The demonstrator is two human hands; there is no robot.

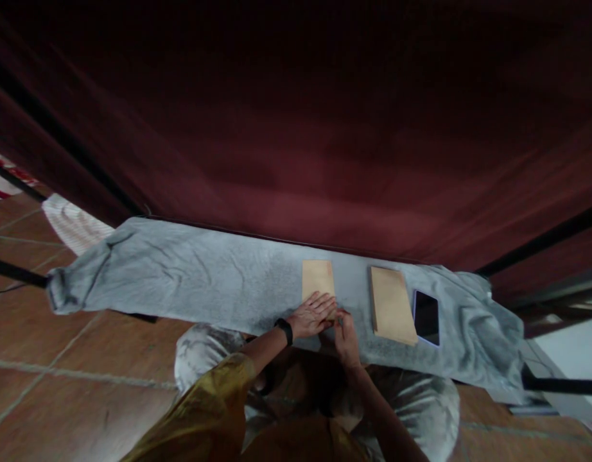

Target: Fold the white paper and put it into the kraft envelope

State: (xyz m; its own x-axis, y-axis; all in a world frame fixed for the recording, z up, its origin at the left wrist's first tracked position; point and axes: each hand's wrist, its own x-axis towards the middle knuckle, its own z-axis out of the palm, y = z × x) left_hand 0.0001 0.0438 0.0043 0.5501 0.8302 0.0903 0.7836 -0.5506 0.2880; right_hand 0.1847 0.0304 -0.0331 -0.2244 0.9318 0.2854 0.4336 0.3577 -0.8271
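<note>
A brown paper envelope [318, 277] lies on a grey cloth [204, 273] in front of me. Across its lower part rests my left hand [311, 316], palm down with the fingers stretched out and a black band on the wrist. At the envelope's near right corner, my right hand [346, 337] has its fingers pinched together on the edge. The hands hide the envelope's near end. Farther right on the cloth sits a stack of the same brown envelopes [392, 305].
A dark-screened phone [426, 317] lies right of the stack. Behind the cloth-covered surface hangs a dark red sheet [296, 160], with black bars [565, 239] at the sides. My knees are under the near edge, above a tiled floor [84, 385].
</note>
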